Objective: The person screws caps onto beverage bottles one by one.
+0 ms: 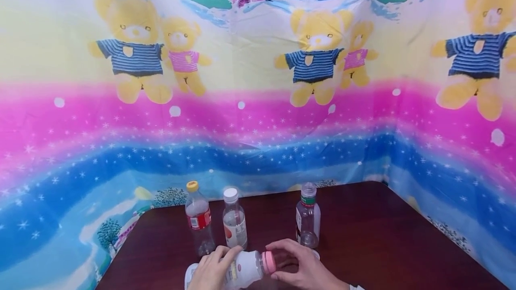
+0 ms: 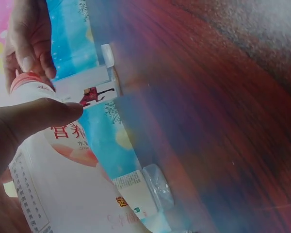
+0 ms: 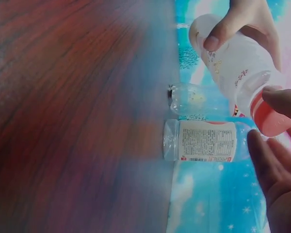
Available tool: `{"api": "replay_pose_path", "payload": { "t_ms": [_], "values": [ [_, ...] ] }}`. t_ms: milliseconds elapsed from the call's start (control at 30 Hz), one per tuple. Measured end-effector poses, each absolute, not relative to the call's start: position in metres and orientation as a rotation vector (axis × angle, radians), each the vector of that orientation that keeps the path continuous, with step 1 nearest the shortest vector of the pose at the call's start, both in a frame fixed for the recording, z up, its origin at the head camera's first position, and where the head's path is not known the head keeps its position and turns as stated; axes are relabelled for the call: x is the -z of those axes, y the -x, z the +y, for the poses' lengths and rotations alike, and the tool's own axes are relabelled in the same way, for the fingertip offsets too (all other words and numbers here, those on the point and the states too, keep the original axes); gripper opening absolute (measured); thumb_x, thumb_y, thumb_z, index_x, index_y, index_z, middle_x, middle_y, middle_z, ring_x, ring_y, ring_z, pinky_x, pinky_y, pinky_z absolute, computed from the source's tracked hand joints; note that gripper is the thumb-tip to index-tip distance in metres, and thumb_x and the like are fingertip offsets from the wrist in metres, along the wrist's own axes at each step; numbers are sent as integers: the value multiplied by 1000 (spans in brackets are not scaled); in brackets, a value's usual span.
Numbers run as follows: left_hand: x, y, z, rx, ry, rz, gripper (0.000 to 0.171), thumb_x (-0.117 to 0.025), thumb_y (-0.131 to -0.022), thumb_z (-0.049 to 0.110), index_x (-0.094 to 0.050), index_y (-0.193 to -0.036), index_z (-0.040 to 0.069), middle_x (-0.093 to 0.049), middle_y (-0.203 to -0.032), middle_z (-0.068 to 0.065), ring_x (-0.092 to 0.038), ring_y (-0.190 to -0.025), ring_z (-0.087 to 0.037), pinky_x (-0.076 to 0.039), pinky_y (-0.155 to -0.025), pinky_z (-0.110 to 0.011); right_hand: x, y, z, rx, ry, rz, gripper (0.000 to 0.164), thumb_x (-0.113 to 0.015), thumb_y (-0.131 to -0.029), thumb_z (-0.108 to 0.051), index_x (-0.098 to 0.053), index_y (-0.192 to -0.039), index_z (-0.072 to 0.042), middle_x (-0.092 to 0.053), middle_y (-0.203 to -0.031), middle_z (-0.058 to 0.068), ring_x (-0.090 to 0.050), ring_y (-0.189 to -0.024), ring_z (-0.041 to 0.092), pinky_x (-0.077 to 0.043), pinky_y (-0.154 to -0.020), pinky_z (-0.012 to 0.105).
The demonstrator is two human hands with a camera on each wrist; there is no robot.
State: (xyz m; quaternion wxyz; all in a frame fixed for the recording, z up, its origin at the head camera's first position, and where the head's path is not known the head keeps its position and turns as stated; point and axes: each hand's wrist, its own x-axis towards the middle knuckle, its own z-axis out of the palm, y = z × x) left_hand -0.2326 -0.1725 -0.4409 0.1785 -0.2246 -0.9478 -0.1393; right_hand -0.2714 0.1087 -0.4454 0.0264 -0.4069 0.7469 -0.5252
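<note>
My left hand (image 1: 215,268) grips a white-labelled bottle (image 1: 246,268) round its body, thumb along the label. The bottle is tipped onto its side in the air, its pink cap (image 1: 269,262) pointing right. At that cap, my right hand (image 1: 302,265) has thumb and fingers curled about its rim. In the right wrist view the cap (image 3: 270,116) is still on the bottle's neck, with the thumb on one side and a fingertip at the other. Part of the bottle's body is hidden behind my left hand.
Behind the hands stand a clear bottle with a yellow cap (image 1: 192,186), a white-capped bottle (image 1: 234,223) and an uncapped bottle with a green neck band (image 1: 308,218). A white lid (image 2: 108,56) lies beside the uncapped one. Dark wooden table (image 1: 387,236); patterned cloth (image 1: 258,124) hangs behind.
</note>
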Motion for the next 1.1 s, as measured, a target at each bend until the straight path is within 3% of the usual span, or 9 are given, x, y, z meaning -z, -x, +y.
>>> {"api": "replay_pose_path", "payload": {
  "t_ms": [233,467,600,733,867,1000,1100],
  "values": [
    [440,231,-171,551,622,-2719,74,-88,-67,51,-61,-130,23,-58,-98,8,-51,-76,-7,-44,-65,-28,445,271,112,1647,1331,2290,44,-72,-93,-26,-63,-134,-13,-71,-120,17,-70,-103,1,-61,-84,26],
    [439,229,-164,449,663,-2631,75,-89,-67,50,-63,-131,23,-59,-98,8,-54,-79,-7,-47,-70,-29,442,264,112,1715,1150,2313,44,-71,-93,-26,-65,-130,-3,-75,-109,18,-69,-93,-2,-59,-79,21],
    [432,229,-162,401,679,-2600,78,-91,-66,49,-62,-133,23,-60,-99,8,-54,-79,-6,-47,-70,-30,441,263,112,1744,1113,2351,45,-72,-93,-26,-64,-131,-1,-75,-112,17,-69,-94,-2,-59,-78,22],
    [422,230,-165,571,689,-2693,77,-91,-66,46,-61,-133,24,-61,-102,5,-53,-75,-4,-44,-63,-27,440,268,115,1629,1399,2409,48,-72,-94,-22,-59,-138,-9,-68,-129,15,-66,-111,1,-60,-85,24],
    [413,230,-169,968,633,-2906,73,-88,-71,50,-60,-135,31,-61,-108,7,-53,-81,-2,-46,-66,-30,437,273,121,1436,1803,2497,51,-73,-92,-17,-57,-141,-15,-65,-136,7,-62,-125,8,-58,-94,25],
    [412,233,-172,1199,681,-2966,67,-85,-76,48,-60,-135,30,-61,-114,6,-53,-91,-2,-48,-73,-32,433,276,123,1351,1980,2479,50,-72,-93,-14,-58,-141,-14,-69,-130,3,-66,-118,11,-59,-92,28],
    [418,237,-174,1193,768,-2951,64,-83,-79,44,-59,-136,28,-61,-116,3,-52,-92,1,-47,-75,-28,433,275,124,1371,1958,2437,49,-71,-92,-14,-59,-140,-15,-70,-125,3,-67,-111,8,-60,-86,28]
  ]
}}
